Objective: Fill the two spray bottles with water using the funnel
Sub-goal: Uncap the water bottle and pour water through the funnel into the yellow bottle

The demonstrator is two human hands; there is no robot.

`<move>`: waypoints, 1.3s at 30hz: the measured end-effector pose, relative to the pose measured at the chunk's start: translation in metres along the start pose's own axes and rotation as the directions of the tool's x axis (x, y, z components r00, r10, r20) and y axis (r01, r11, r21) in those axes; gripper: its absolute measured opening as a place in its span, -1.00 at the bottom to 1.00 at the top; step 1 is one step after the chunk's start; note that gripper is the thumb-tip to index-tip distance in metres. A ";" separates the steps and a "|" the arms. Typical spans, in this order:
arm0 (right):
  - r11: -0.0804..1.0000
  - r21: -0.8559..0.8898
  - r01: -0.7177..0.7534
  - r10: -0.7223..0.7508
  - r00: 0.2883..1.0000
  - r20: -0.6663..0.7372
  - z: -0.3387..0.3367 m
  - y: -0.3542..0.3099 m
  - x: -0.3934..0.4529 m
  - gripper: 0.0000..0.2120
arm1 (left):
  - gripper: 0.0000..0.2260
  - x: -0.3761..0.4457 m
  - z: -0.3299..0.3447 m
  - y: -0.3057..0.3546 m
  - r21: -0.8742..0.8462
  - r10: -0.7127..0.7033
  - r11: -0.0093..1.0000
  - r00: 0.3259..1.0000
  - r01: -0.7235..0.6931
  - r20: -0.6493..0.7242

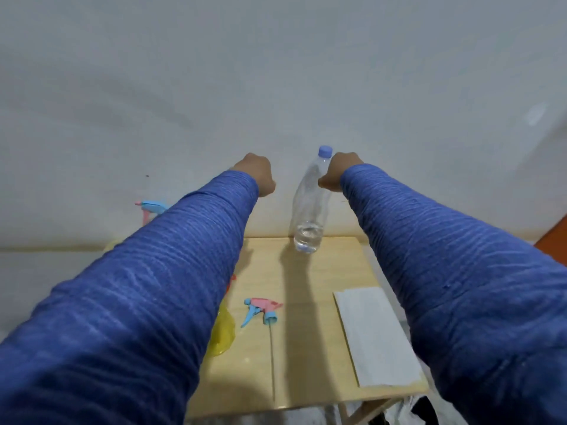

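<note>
Both my arms, in blue sleeves, stretch forward over the wooden table [310,372]. My left hand [257,173] is curled into a fist in the air and holds nothing. My right hand [337,173] is also a fist, just right of the upper part of a clear water bottle [309,210] with a purple cap; no grip on it shows. The bottle stands at the table's far edge with a little water in it. A pink and blue spray head [263,311] with its tube lies on the table. A yellow spray bottle [224,332] is mostly hidden under my left arm.
A second pink and blue spray head [152,207] shows beyond my left forearm at the far left. A small orange-red piece [230,283] peeks out beside the arm. A folded white paper towel [377,332] lies on the table's right side. A pale wall stands behind.
</note>
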State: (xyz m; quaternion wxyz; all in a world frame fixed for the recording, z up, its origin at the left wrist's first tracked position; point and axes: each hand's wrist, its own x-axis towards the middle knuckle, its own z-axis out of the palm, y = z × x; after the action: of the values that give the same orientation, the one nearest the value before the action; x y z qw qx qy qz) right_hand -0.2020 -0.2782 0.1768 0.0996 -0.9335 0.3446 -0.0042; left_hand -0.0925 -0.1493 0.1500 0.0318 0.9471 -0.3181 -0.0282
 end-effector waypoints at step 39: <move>0.573 0.756 0.316 -0.122 0.945 -0.303 0.076 0.074 -0.031 -0.64 | -0.15 -0.067 0.120 0.097 -0.822 -0.111 0.550 0.962 -0.151 -0.251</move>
State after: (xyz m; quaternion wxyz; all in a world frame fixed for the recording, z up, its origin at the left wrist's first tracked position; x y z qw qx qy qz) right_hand -0.2676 -0.2992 0.0906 0.4649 -0.8196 0.1962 -0.2713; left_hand -0.2128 -0.1906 0.0403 0.5212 0.8084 -0.2698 -0.0444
